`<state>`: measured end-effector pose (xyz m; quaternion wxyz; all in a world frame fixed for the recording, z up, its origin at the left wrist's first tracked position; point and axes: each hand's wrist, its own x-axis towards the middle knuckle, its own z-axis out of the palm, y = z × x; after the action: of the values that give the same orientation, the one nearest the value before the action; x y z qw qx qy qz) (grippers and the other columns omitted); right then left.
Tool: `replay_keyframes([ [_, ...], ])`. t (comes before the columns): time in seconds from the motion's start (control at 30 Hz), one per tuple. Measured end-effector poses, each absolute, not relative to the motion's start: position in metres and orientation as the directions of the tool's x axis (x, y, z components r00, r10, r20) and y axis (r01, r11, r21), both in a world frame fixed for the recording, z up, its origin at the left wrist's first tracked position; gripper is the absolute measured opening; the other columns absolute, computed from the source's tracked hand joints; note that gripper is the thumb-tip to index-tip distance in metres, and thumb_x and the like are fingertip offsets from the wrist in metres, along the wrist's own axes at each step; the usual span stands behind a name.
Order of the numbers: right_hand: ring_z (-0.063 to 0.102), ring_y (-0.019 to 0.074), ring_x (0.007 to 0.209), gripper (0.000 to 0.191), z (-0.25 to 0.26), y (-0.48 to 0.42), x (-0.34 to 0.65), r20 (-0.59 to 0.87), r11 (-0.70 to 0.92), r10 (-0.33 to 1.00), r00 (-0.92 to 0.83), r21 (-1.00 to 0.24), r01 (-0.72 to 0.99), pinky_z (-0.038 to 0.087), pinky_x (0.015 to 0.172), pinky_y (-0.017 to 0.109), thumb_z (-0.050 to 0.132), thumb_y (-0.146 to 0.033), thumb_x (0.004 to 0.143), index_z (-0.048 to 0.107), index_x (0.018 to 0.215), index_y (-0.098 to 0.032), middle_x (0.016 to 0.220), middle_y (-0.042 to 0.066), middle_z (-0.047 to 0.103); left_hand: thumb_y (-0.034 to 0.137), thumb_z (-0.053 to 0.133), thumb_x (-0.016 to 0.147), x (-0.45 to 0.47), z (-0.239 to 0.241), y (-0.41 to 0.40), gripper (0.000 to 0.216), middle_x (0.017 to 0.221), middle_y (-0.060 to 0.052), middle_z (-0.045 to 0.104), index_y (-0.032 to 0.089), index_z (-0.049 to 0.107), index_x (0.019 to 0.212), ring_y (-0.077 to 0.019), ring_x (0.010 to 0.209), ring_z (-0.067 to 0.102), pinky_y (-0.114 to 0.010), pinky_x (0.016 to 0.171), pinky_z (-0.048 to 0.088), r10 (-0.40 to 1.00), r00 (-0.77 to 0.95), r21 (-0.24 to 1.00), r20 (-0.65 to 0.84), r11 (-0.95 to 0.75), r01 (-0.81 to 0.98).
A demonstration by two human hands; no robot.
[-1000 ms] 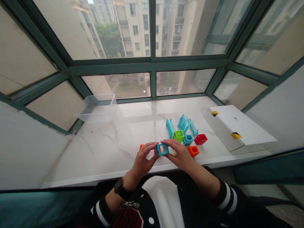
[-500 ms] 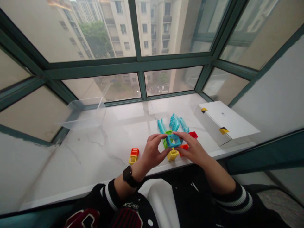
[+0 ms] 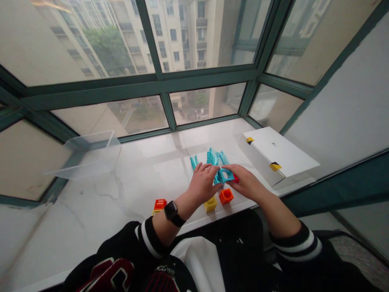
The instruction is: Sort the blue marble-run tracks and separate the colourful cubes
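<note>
A hollow blue toy block (image 3: 226,175) with a round opening is held between my two hands, above the white ledge. My left hand (image 3: 204,180) closes on its left side, fingers curled and pressed together. On its right side, my right hand (image 3: 246,182) pinches it between thumb and fingers. A red piece (image 3: 236,179) shows by the right fingers, partly covered. Just below the hands stand an orange block (image 3: 226,196) with a round hole and a yellow block (image 3: 210,205). The green piece seen earlier is out of sight, perhaps behind my left hand.
Teal track pieces (image 3: 212,156) lie beyond my hands. A red block (image 3: 160,203) touches a yellow one, partly behind my left wrist. A clear plastic bin (image 3: 88,160) stands at the left, a white box (image 3: 282,152) with yellow-black tabs at the right. Windows border the ledge.
The view has swung a little, shifting the ledge things left. The blue block has turned and moved right relative to the yellow block. The orange block now shows fully; the green piece is hidden.
</note>
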<state>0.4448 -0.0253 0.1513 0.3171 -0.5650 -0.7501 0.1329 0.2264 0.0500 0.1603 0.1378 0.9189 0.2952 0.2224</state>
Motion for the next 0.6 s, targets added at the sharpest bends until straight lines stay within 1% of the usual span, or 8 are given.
replay_keyframes([
  [0.1, 0.063, 0.0279, 0.125, 0.058, 0.138, -0.013, 0.453, 0.318, 0.327, 0.933, -0.167, -0.561, 0.760, 0.052, 0.109, 0.048, 0.069, -0.015, 0.086, 0.057, 0.141, -0.030, 0.134, 0.009, 0.065, 0.039, 0.081, 0.085, 0.234, 0.156, 0.058, 0.053, 0.128, -0.010, 0.071, 0.024, 0.061, 0.131, -0.0308, 0.128, 0.060, -0.055, 0.124, 0.032, 0.600, 0.750, 0.345, 0.278, -0.791, 0.506],
  [0.17, 0.063, 0.0285, 0.125, 0.059, 0.130, -0.006, 0.457, 0.305, 0.322, 0.936, -0.173, -0.551, 0.770, 0.051, 0.109, 0.049, 0.071, -0.014, 0.085, 0.058, 0.140, -0.029, 0.134, 0.009, 0.066, 0.040, 0.080, 0.086, 0.238, 0.154, 0.064, 0.055, 0.128, -0.011, 0.071, 0.022, 0.060, 0.134, -0.0310, 0.127, 0.061, -0.056, 0.123, 0.034, 0.602, 0.764, 0.330, 0.232, -0.788, 0.520],
  [0.3, 0.064, 0.0309, 0.123, 0.060, 0.116, 0.005, 0.463, 0.276, 0.314, 0.941, -0.194, -0.504, 0.805, 0.050, 0.109, 0.053, 0.075, -0.015, 0.082, 0.060, 0.139, -0.026, 0.132, 0.011, 0.069, 0.039, 0.080, 0.085, 0.244, 0.152, 0.071, 0.071, 0.131, -0.014, 0.070, 0.018, 0.050, 0.146, -0.0333, 0.127, 0.062, -0.058, 0.120, 0.037, 0.601, 0.788, 0.322, 0.136, -0.779, 0.539],
  [0.37, 0.064, 0.0315, 0.122, 0.060, 0.109, 0.010, 0.465, 0.255, 0.308, 0.945, -0.205, -0.486, 0.818, 0.051, 0.107, 0.053, 0.077, -0.015, 0.082, 0.061, 0.139, -0.024, 0.132, 0.012, 0.070, 0.039, 0.080, 0.085, 0.247, 0.152, 0.074, 0.072, 0.132, -0.015, 0.071, 0.017, 0.049, 0.147, -0.0345, 0.128, 0.062, -0.059, 0.120, 0.036, 0.598, 0.795, 0.312, 0.105, -0.779, 0.544],
  [0.43, 0.065, 0.0319, 0.121, 0.060, 0.100, 0.013, 0.466, 0.230, 0.297, 0.950, -0.210, -0.470, 0.831, 0.051, 0.107, 0.052, 0.078, -0.015, 0.081, 0.062, 0.138, -0.023, 0.131, 0.013, 0.071, 0.040, 0.080, 0.085, 0.248, 0.151, 0.075, 0.071, 0.131, -0.016, 0.071, 0.017, 0.050, 0.145, -0.0351, 0.127, 0.063, -0.057, 0.118, 0.040, 0.591, 0.802, 0.297, 0.084, -0.783, 0.546],
  [0.53, 0.066, 0.0318, 0.119, 0.058, 0.089, 0.018, 0.469, 0.197, 0.274, 0.959, -0.204, -0.454, 0.848, 0.051, 0.105, 0.050, 0.079, -0.014, 0.080, 0.064, 0.136, -0.022, 0.130, 0.013, 0.072, 0.040, 0.081, 0.084, 0.247, 0.149, 0.078, 0.070, 0.126, -0.016, 0.072, 0.016, 0.051, 0.142, -0.0345, 0.124, 0.065, -0.049, 0.110, 0.048, 0.580, 0.812, 0.284, 0.064, -0.790, 0.543],
  [0.6, 0.066, 0.0318, 0.120, 0.059, 0.083, 0.020, 0.469, 0.186, 0.264, 0.962, -0.200, -0.450, 0.853, 0.051, 0.105, 0.049, 0.080, -0.014, 0.079, 0.065, 0.135, -0.022, 0.129, 0.013, 0.072, 0.040, 0.082, 0.083, 0.246, 0.148, 0.079, 0.067, 0.124, -0.015, 0.073, 0.016, 0.052, 0.139, -0.0336, 0.123, 0.066, -0.045, 0.106, 0.050, 0.577, 0.815, 0.280, 0.055, -0.792, 0.542],
])
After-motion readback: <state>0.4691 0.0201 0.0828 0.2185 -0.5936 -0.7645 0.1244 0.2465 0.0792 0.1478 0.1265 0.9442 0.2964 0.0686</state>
